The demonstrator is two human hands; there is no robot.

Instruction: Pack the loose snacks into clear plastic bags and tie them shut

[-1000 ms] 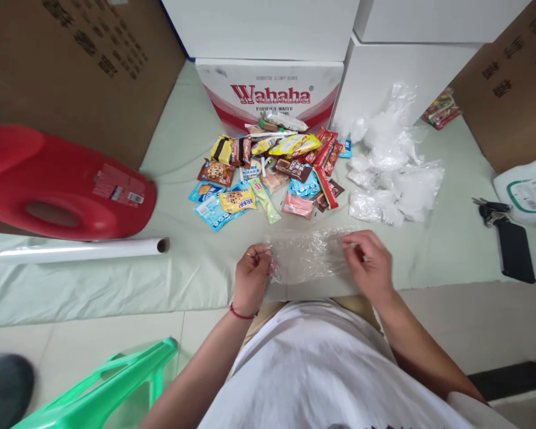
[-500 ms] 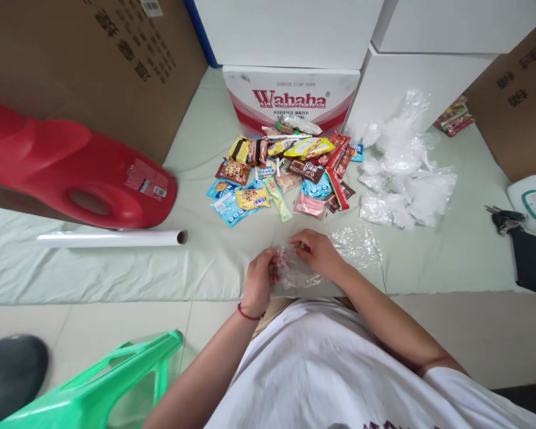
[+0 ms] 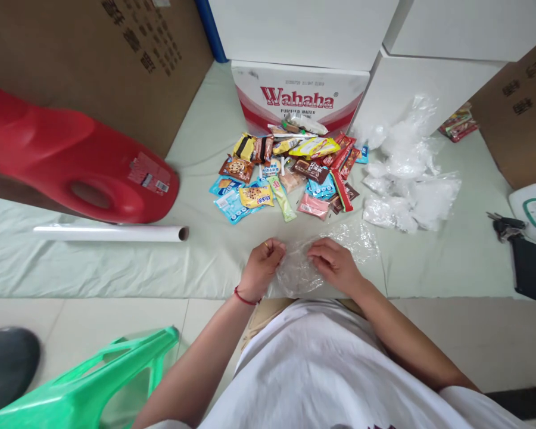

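Between my two hands a clear plastic bag point(image 3: 297, 277) hangs stretched at the table's front edge. My left hand point(image 3: 263, 265) pinches its left side between thumb and fingers. My right hand point(image 3: 337, 265) has its fingers closed on the bag's other side. More crumpled clear plastic point(image 3: 357, 241) lies just beyond my right hand. Farther back spreads a pile of wrapped snacks, with a yellow cookie packet point(image 3: 256, 196), a green stick packet point(image 3: 282, 199) and a pink packet point(image 3: 313, 205) nearest my hands.
A heap of clear plastic bags point(image 3: 406, 173) lies right of the snacks, before white boxes. Behind stands a Wahaha carton point(image 3: 299, 95). At left are a red jug point(image 3: 84, 161) and a white roll point(image 3: 111, 233). Keys and a black phone point(image 3: 529, 268) lie right; a green stool point(image 3: 84, 381) stands below.
My hands have moved apart, the right one shifting rightward, and the clear bag is spread wider between them. The camera view has shifted slightly.
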